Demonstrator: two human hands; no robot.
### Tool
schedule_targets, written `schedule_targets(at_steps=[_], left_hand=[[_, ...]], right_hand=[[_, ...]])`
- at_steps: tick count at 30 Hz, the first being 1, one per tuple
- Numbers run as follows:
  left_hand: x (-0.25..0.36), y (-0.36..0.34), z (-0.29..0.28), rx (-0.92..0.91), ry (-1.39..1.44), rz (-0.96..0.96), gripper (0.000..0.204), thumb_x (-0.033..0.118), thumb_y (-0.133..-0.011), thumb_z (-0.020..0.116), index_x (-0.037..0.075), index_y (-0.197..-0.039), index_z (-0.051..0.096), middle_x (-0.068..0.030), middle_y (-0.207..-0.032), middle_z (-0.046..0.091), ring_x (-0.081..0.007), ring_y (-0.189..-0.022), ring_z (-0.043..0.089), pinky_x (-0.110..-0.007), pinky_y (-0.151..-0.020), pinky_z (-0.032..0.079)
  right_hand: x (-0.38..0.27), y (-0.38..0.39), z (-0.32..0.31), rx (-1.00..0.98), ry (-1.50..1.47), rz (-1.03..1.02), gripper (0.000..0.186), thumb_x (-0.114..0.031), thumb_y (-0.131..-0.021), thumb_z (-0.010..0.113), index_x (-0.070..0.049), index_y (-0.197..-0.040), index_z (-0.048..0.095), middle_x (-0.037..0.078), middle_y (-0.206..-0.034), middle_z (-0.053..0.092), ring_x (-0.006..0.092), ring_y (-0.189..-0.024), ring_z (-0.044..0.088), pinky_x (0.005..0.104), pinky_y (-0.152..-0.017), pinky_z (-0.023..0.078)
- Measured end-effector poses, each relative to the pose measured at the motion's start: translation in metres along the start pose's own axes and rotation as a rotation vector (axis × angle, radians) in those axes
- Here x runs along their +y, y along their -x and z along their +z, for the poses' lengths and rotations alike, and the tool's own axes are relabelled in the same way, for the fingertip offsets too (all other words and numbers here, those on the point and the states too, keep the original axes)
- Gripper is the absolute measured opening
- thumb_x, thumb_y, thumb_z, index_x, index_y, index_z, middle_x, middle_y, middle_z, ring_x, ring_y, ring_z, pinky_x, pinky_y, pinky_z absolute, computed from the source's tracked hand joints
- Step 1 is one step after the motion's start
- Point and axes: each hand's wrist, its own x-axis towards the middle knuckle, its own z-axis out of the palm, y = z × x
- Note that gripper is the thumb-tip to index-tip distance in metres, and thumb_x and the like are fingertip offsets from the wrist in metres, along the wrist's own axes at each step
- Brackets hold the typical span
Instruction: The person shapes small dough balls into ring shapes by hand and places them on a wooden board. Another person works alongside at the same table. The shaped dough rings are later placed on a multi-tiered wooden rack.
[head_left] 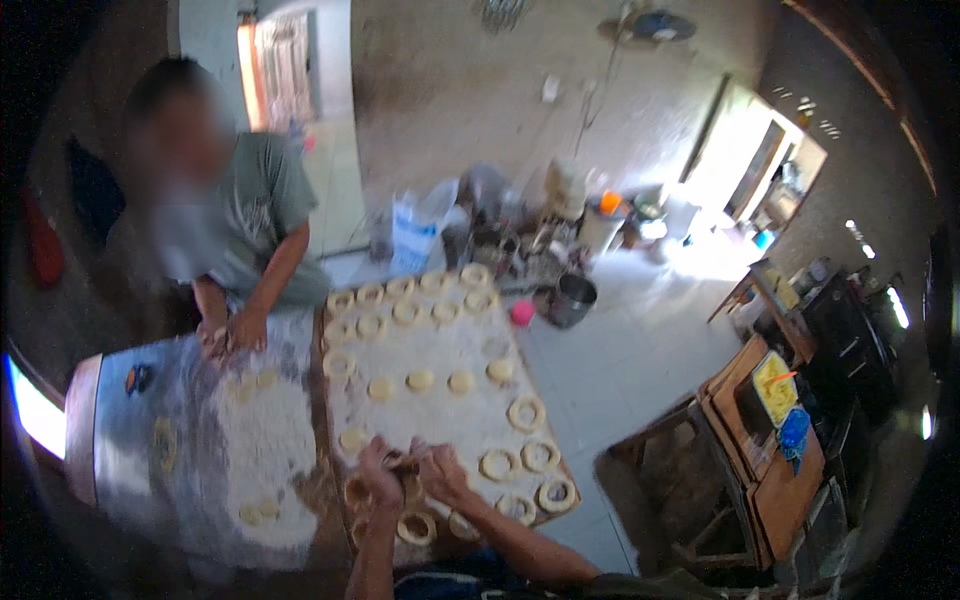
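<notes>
Cream-coloured dough rings point(511, 413) lie on a floured board point(430, 345), two rows along its far edge, others down the right side and near the wearer. Flat dough discs point(420, 380) sit across the middle, four in a loose line; one more lies by the left edge, just beyond the wearer's hands.

Hands: left hand point(380, 472) and right hand point(441, 474) are close together, over the near part of the board. Fingers of both curl inward toward a small shadowed tan piece point(404, 463) between them. Blur hides its shape; cannot tell how firmly either hand grips it. Several rings lie around and below the wrists.

Left of the board: metal table point(125, 480), partly coated in flour, with more pale pieces point(260, 511) at the near end of the coating. A co-worker point(275, 190) in a grey-green shirt stands beyond it, both hands point(238, 333) together low over the tabletop; what the fingers do there is unclear.

Right side: wooden stand point(735, 455) bearing a tray of yellow contents point(774, 388), blue crumpled item point(793, 436) beside it. Floor beyond the board: metal pot point(574, 299), pink object point(522, 313) near it
</notes>
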Motion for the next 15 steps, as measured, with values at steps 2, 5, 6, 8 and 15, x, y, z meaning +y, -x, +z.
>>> schedule_targets(at_steps=[2, 5, 6, 8, 15], left_hand=[[-0.031, 0.003, 0.003, 0.023, -1.027, 0.534, 0.021, 0.023, -0.096, 0.048, 0.004, -0.089, 0.056, -0.01, -0.086, 0.059, -0.0282, -0.081, 0.059, -0.041, -0.072, 0.051], [-0.082, -0.002, 0.026, 0.34, -1.147, 0.809, 0.018, 0.019, -0.096, 0.049, 0.003, -0.087, 0.054, -0.0096, -0.08, 0.059, -0.0272, -0.075, 0.059, -0.039, -0.064, 0.051], [-0.088, -0.003, 0.024, 0.16, -1.15, 0.692, 0.019, 0.02, -0.096, 0.049, 0.003, -0.087, 0.053, -0.0088, -0.08, 0.059, -0.0258, -0.074, 0.059, -0.038, -0.062, 0.05], [-0.093, -0.007, 0.026, -0.197, -1.12, 0.452, 0.022, 0.022, -0.097, 0.05, 0.003, -0.087, 0.053, -0.0073, -0.078, 0.059, -0.0228, -0.072, 0.059, -0.036, -0.058, 0.05], [-0.066, -0.005, 0.085, -0.277, -0.007, -0.077, 0.028, 0.029, -0.099, 0.049, 0.008, -0.08, 0.052, -0.0014, -0.073, 0.051, -0.0178, -0.062, 0.053, -0.036, -0.057, 0.046]], right_hand=[[-0.003, 0.015, -0.017, -0.049, 0.062, 0.03, 0.055, -0.037, -0.102, 0.035, 0.002, -0.085, 0.07, 0.022, -0.061, 0.058, 0.0375, -0.054, 0.055, 0.0482, -0.059, 0.045], [-0.006, 0.027, -0.045, 0.024, -0.022, -0.037, 0.059, -0.04, -0.101, 0.033, 0.003, -0.085, 0.07, 0.022, -0.059, 0.058, 0.0404, -0.055, 0.057, 0.0485, -0.057, 0.045], [-0.006, 0.027, -0.052, 0.098, -0.09, -0.085, 0.059, -0.041, -0.101, 0.033, 0.003, -0.085, 0.07, 0.023, -0.06, 0.058, 0.0411, -0.056, 0.058, 0.0478, -0.056, 0.045], [-0.001, 0.029, -0.067, 0.147, -0.05, -0.107, 0.057, -0.039, -0.099, 0.034, 0.003, -0.086, 0.07, 0.024, -0.061, 0.058, 0.0416, -0.058, 0.06, 0.0464, -0.056, 0.046], [0.029, 0.028, -0.102, 0.148, 0.232, -0.14, 0.043, -0.034, -0.096, 0.046, 0.003, -0.093, 0.066, 0.02, -0.068, 0.061, 0.0388, -0.058, 0.06, 0.0483, -0.056, 0.046]])
